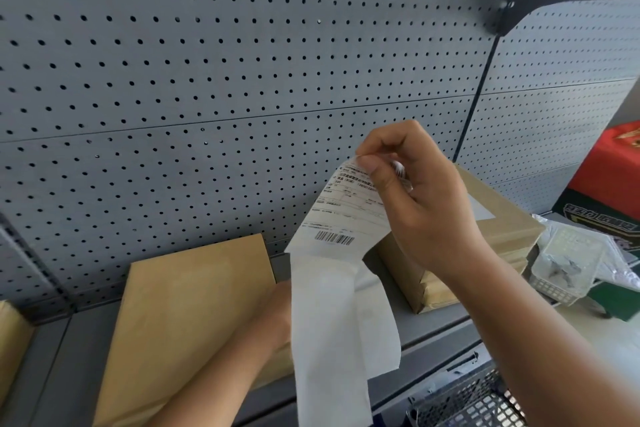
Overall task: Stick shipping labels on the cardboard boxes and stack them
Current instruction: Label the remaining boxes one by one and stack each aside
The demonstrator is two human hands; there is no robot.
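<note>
White thermal paper, item: shipping label (346, 215), thin, light and limp, sticky on its back. My right hand (422, 204) is pinching its top edge between thumb and forefinger and is peeling it off the backing strip (329, 322), which is hanging down in a soft curl at near centre.

Handling: it is likely to crease or stick to itself, so the edges are the place to hold it, with the glue face kept off the fingers.

My left hand (277, 308) is reaching behind the strip. Its fingers are hidden, so I cannot tell whether it is gripping the paper.

Destination: plain brown cardboard box (187, 322), stiff and flat-topped, lying near left on the grey shelf (433, 326).

Already stacked: taped boxes (502, 229) at far right, the top one carrying a white patch (483, 210).

Writing: a barcode is showing low on the label, and the printed rows above it are too small to read.
</note>
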